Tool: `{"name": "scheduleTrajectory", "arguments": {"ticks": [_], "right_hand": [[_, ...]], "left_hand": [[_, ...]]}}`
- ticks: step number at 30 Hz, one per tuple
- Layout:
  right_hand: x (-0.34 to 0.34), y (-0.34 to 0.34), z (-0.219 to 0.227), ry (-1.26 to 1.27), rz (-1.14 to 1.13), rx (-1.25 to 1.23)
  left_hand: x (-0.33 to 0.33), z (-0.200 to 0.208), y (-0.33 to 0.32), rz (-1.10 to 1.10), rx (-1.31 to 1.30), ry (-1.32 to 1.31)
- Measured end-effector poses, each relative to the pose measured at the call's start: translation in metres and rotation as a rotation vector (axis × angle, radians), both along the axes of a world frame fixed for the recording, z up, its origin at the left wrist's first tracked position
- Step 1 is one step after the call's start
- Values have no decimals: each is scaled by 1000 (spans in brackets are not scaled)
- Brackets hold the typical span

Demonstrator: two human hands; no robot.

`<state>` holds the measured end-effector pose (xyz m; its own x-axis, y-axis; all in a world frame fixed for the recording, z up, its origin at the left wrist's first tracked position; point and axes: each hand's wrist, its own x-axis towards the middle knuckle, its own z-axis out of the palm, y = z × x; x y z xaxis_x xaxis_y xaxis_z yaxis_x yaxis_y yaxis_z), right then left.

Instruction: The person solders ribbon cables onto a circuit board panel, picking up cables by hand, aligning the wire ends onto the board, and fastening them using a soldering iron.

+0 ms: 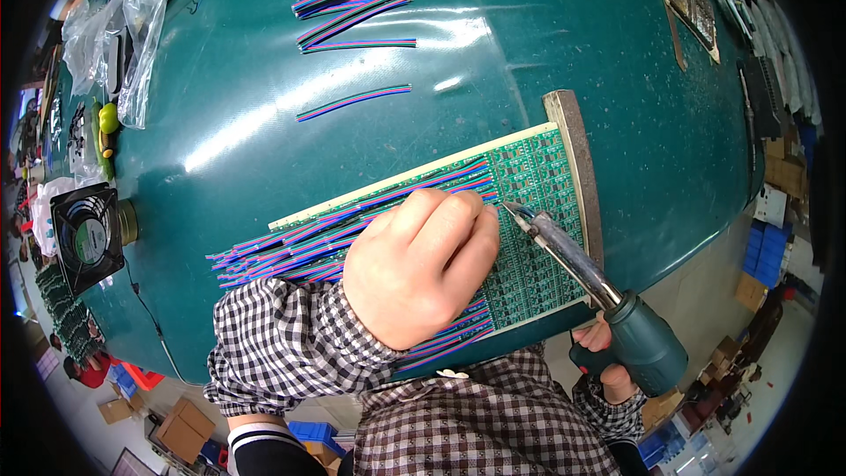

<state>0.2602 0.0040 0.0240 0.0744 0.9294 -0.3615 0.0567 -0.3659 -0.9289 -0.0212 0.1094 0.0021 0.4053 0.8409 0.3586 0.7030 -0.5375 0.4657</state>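
A green circuit board panel lies on the teal table, with several multicoloured ribbon wires laid across it and sticking out to the left. My left hand rests as a loose fist on the wires and board, pressing them down. My right hand, mostly hidden below the table edge, grips the teal handle of a soldering iron. The iron's tip points up-left and meets the board right beside my left hand's knuckles. A wooden strip runs along the board's right edge.
Loose ribbon wire pieces lie at the back, with one single piece nearer. Clear plastic bags sit at the left, a small black fan at the table's left edge. More boards lie at the back right.
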Motion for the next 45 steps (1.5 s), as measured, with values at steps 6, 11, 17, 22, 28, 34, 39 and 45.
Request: {"name": "scheduleTrajectory", "arguments": {"ticks": [6,11,17,22,28,34,39,45], "right_hand": [[7,-1,-1,-119,100,36],[6,1,1,-128,122,42],[12,-5,-4,-216,161,68],[7,0,2,-170,153,70],[0,0,5,-62,28,9],[6,4,5,-277,159,119],[6,2,5,-362,189,148],[11,-2,2,-379,241,130]], "left_hand": [[0,3,0,-5,1,19],[1,3,-1,1,18,53],[2,3,-2,5,27,69],[3,3,-2,7,26,62],[3,2,-2,5,23,56],[3,2,-3,3,37,70],[4,1,-4,-5,40,81],[5,-1,-7,3,64,99]]}}
